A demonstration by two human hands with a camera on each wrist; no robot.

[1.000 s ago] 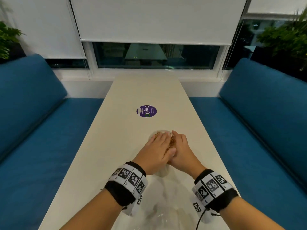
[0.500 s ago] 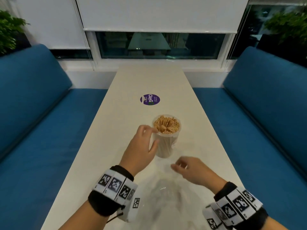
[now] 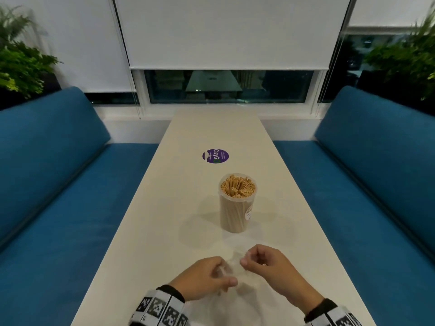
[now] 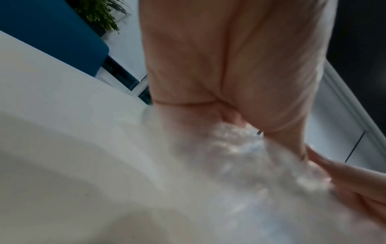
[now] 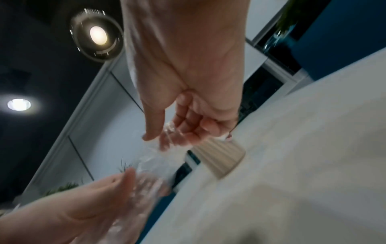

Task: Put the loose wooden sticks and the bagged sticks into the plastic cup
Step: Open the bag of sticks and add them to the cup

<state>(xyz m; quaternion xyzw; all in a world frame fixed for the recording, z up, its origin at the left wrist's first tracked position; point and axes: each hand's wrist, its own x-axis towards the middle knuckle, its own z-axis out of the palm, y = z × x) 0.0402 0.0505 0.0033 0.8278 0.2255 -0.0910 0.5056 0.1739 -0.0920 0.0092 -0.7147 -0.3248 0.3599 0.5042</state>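
A clear plastic cup (image 3: 236,208) packed with upright wooden sticks (image 3: 237,188) stands in the middle of the white table (image 3: 164,220); the cup's side (image 5: 219,158) also shows in the right wrist view. Nearer to me, both hands hold a crumpled clear plastic bag (image 3: 231,270). My left hand (image 3: 207,277) grips the bag's left part (image 4: 240,148). My right hand (image 3: 263,263) pinches the bag's upper edge (image 5: 167,132) between thumb and fingers. I see no sticks in the bag. Both hands are well short of the cup.
A round purple sticker (image 3: 215,156) lies on the table beyond the cup. Blue sofas (image 3: 58,184) (image 3: 376,184) flank the table on both sides. A window with white blinds (image 3: 228,31) is at the far end, with plants (image 3: 21,64) in the corners.
Both hands were pressed over the cup's top a second ago. They have drawn back toward me, and now both hold the clear bag. The cup stands alone, full of sticks.
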